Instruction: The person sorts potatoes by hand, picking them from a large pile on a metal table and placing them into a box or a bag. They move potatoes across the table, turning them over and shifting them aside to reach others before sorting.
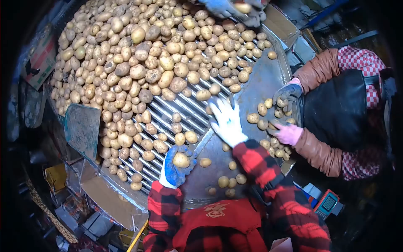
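My left hand (pixel 179 166), in a blue and white glove, holds a potato (pixel 181 160) above the front edge of the metal bars (pixel 168 110). In a white glove, my right hand (pixel 227 119) has its fingers spread over the place where the bars meet the metal plate (pixel 201 181); a potato shows partly behind its fingers. A few loose potatoes lie on the plate between my forearms. Beyond both hands a large heap of potatoes (pixel 126 59) covers much of the bars.
A co-worker's gloved hands (pixel 287 132) handle potatoes at the right edge. Another person's gloved hands (pixel 252 16) are at the top. A green scoop-like sheet (pixel 82 131) stands at the left. Cardboard boxes (pixel 111 197) and a scale (pixel 327 203) lie beyond the rim.
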A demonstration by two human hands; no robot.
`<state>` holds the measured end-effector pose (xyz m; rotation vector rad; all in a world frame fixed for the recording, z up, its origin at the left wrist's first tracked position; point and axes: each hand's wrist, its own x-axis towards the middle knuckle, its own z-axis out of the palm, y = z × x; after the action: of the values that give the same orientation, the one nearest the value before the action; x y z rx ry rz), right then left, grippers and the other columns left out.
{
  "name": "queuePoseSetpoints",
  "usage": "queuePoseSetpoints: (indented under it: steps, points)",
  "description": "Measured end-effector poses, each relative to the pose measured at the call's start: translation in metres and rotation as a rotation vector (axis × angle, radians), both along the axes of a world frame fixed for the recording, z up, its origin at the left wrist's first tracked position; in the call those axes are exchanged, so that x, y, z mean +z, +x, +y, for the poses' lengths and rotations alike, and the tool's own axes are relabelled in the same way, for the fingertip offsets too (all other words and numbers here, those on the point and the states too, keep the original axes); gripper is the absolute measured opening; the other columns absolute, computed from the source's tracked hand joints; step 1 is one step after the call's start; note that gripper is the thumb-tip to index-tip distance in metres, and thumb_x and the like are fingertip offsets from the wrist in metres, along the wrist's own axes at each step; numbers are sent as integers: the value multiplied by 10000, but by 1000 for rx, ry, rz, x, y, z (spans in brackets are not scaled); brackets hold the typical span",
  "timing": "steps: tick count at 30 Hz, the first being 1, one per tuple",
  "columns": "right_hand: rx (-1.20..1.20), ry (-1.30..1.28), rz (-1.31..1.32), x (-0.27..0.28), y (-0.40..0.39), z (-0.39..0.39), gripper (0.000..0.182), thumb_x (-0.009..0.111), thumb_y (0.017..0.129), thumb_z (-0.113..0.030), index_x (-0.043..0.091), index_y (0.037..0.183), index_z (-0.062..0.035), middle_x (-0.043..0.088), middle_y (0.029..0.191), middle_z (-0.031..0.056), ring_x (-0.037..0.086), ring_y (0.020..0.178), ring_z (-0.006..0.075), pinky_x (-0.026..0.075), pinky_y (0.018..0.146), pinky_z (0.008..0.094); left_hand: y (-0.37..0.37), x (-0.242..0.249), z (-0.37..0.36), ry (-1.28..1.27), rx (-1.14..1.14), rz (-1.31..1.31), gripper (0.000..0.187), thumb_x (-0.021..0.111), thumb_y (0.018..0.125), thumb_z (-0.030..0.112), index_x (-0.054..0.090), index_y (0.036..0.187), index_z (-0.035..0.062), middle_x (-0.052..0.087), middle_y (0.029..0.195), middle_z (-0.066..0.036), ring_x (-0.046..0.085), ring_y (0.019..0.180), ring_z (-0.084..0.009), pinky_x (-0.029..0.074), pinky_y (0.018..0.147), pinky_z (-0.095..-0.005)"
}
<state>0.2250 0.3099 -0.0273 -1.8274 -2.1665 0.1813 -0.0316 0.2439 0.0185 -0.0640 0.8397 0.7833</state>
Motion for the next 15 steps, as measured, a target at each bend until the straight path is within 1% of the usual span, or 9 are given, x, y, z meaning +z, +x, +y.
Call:
queuePoseSetpoints:
  steps: [4, 5, 8, 9, 10, 11, 13, 14, 15]
  points:
    - [-73, 69, 134, 4, 40, 6, 509, 704, 818, -196, 625, 1314, -117, 593, 1315, 156, 551, 1211, 353, 326, 1112, 587, 6, -3, 0, -88, 24, 24, 342, 511, 1042, 385, 612, 889, 96, 648, 991, -91, 653, 898, -273, 597, 758, -381]
    - [-66, 210, 97, 23, 40, 30, 514, 669, 837, -146, 604, 1345, -112, 586, 1330, 159, 552, 1207, 351, 359, 1087, 547, 10, -2, -1, -96, 19, 30, 342, 511, 1042, 385, 612, 889, 96, 648, 991, -91, 653, 898, -273, 597, 758, -381]
    - [-74, 194, 69, 31, 42, 123, 534, 599, 867, -174, 563, 1399, -137, 561, 1410, 160, 550, 1212, 368, 399, 1051, 474, 31, 11, 4, -16, -51, -3, 425, 500, 1051, 371, 619, 773, 73, 667, 984, -122, 655, 1002, -324, 591, 782, -427]
    - [-57, 101, -15, -11, 53, 155, 599, 605, 856, -255, 518, 1444, -183, 535, 1442, 146, 545, 1217, 358, 379, 1064, 492, 38, 10, 5, -39, -39, -13, 424, 490, 1059, 343, 616, 778, 52, 672, 1008, -134, 648, 1051, -339, 575, 846, -447]
    - [-110, -37, -221, 6, 42, 170, 628, 631, 826, -316, 522, 1435, -210, 522, 1453, 129, 540, 1224, 352, 382, 1046, 517, 44, 12, 8, 4, -75, -19, 419, 487, 1061, 336, 615, 791, 42, 672, 1009, -137, 642, 1064, -341, 560, 885, -452]
    - [-144, -189, -213, 13, 34, 182, 623, 657, 801, -341, 543, 1398, -206, 521, 1437, 130, 533, 1233, 350, 388, 1018, 521, 46, 15, 12, 43, -115, -24, 415, 485, 1063, 329, 615, 803, 32, 672, 1011, -141, 635, 1078, -342, 545, 923, -457]
    - [-130, -189, -74, 17, 36, 174, 610, 683, 775, -353, 564, 1352, -193, 543, 1382, 133, 536, 1219, 355, 399, 984, 521, 44, 1, 15, 72, -132, -113, 368, 497, 1060, 322, 640, 896, 24, 670, 1042, -141, 628, 1097, -329, 529, 948, -448]
    - [-71, 75, -60, 15, 38, 157, 588, 711, 752, -349, 593, 1305, -186, 573, 1306, 143, 540, 1203, 352, 392, 970, 527, 47, -2, 20, 62, -150, -105, 343, 507, 1056, 321, 642, 956, 22, 667, 1041, -136, 630, 1093, -321, 528, 941, -437]
    - [-38, -158, -87, 14, 48, 143, 477, 716, 758, -292, 656, 1213, -161, 631, 1187, 147, 601, 1115, 343, 453, 905, 493, 49, -5, 19, 41, -169, -97, 329, 517, 1052, 320, 645, 1017, 19, 664, 1039, -130, 631, 1089, -313, 528, 935, -426]
